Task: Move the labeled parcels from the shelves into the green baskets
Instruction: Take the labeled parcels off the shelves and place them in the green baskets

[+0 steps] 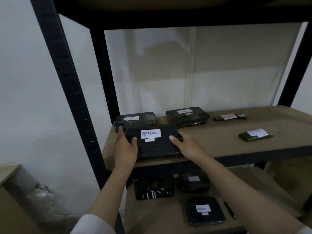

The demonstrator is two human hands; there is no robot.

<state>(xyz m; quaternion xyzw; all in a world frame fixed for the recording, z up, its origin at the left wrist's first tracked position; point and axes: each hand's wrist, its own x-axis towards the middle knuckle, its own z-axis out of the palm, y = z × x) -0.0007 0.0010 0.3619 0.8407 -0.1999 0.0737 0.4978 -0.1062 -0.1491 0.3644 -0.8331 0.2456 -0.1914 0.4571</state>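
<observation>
Shelving unit: black metal uprights, filling the frame from 9 to 3 o'clock.
Middle shelf: bare brown board at centre, carrying five dark wrapped parcels.
Wall: pale, patchy grey, up at 12 o'clock behind the rack.
Lower shelf: down at 6 o'clock, with three more dark parcels and a pen on it.
RETURN parcel: black, flat, at the front left of the middle shelf, white label reading "RETURN" face up.
Left hand: clamped on the parcel's left end, thumb over the top, fingers wrapped round the far edge.
Right hand: gripping the parcel's right end, thumb pressed on the top face.
Back parcels: one just behind the held one, another at 12 o'clock of it, labels too small to read.
Small parcels: a thin one and a squat one well apart at 3 o'clock.
Sleeves: white, at 6 o'clock.
</observation>
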